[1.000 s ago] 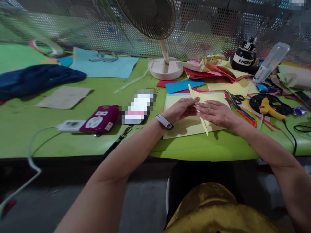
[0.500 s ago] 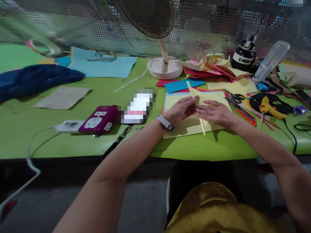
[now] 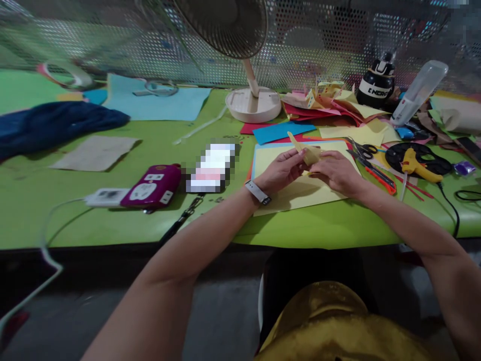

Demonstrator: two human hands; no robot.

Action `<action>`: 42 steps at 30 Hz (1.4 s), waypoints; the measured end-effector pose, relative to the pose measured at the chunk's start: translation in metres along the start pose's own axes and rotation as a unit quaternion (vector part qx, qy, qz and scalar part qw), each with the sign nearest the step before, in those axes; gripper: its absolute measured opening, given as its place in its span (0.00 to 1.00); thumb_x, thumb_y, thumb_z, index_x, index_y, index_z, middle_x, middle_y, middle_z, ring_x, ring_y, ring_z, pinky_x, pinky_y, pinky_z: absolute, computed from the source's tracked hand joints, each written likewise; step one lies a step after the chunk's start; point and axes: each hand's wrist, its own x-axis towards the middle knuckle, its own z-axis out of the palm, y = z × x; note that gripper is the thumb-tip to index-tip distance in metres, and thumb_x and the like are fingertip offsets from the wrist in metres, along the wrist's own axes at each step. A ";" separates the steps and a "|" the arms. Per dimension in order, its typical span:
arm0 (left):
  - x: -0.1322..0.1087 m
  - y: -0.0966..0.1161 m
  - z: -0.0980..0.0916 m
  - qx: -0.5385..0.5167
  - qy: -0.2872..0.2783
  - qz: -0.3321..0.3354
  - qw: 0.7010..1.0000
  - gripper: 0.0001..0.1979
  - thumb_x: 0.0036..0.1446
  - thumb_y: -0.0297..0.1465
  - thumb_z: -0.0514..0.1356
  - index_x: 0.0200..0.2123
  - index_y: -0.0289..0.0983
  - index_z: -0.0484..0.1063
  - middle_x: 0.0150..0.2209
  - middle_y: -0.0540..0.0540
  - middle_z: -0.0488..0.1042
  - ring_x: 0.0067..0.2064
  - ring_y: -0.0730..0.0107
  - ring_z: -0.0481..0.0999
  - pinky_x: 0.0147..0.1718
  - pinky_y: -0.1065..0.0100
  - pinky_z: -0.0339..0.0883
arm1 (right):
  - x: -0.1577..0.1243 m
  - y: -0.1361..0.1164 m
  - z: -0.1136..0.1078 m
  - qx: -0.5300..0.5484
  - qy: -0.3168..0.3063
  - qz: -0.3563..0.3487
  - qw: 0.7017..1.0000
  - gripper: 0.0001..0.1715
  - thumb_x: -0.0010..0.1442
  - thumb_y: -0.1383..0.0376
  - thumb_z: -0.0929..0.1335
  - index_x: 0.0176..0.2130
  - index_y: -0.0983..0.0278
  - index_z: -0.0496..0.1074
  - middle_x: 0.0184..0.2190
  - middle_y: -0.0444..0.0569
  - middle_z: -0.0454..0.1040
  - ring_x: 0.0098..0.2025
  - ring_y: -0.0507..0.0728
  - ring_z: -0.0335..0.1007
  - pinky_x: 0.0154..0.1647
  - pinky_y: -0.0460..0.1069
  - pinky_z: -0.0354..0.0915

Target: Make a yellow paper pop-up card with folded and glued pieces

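A folded yellow paper strip [image 3: 305, 149] is lifted above a yellow sheet [image 3: 300, 193] on the green table [image 3: 112, 220]. My left hand [image 3: 280, 170], with a watch at the wrist, pinches the strip from the left. My right hand [image 3: 336, 171] grips it from the right, fingers curled. Most of the strip is hidden between the two hands; only its far tip sticks out.
A fan base [image 3: 253, 103] stands behind. To the right lie scissors [image 3: 363, 153], a glue gun [image 3: 417, 168] on a black disc, a bottle [image 3: 378, 85] and a heap of coloured paper [image 3: 334, 108]. A purple socket block [image 3: 152, 186] and a blue cloth [image 3: 56, 123] lie to the left.
The strip lay flat under my pressing fingers a second ago. It is now lifted off the sheet and folded shorter, with both hands closed on it.
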 end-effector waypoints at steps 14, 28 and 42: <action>-0.009 -0.007 0.003 0.103 -0.100 0.067 0.987 0.28 0.59 0.58 0.67 0.46 0.39 0.85 0.46 0.43 0.85 0.51 0.57 0.83 0.55 0.59 0.75 | -0.001 -0.014 -0.003 0.011 0.017 0.157 0.987 0.15 0.75 0.58 0.66 0.52 0.63 0.77 0.48 0.55 0.85 0.46 0.62 0.79 0.52 0.58 0.65; -0.010 -0.013 0.005 0.183 -0.064 0.079 0.978 0.20 0.57 0.49 0.73 0.37 0.38 0.85 0.35 0.47 0.82 0.38 0.70 0.79 0.44 0.68 0.73 | 0.004 -0.020 -0.004 0.040 -0.007 0.214 0.976 0.13 0.74 0.56 0.66 0.42 0.62 0.74 0.34 0.50 0.81 0.34 0.58 0.73 0.46 0.56 0.66; 0.005 -0.013 -0.002 0.020 0.024 0.131 0.991 0.19 0.57 0.48 0.74 0.45 0.44 0.84 0.51 0.48 0.83 0.57 0.64 0.80 0.56 0.63 0.75 | 0.005 0.003 -0.017 0.158 0.242 0.316 0.904 0.36 0.64 0.38 0.71 0.57 0.59 0.70 0.55 0.57 0.77 0.56 0.65 0.74 0.55 0.61 0.74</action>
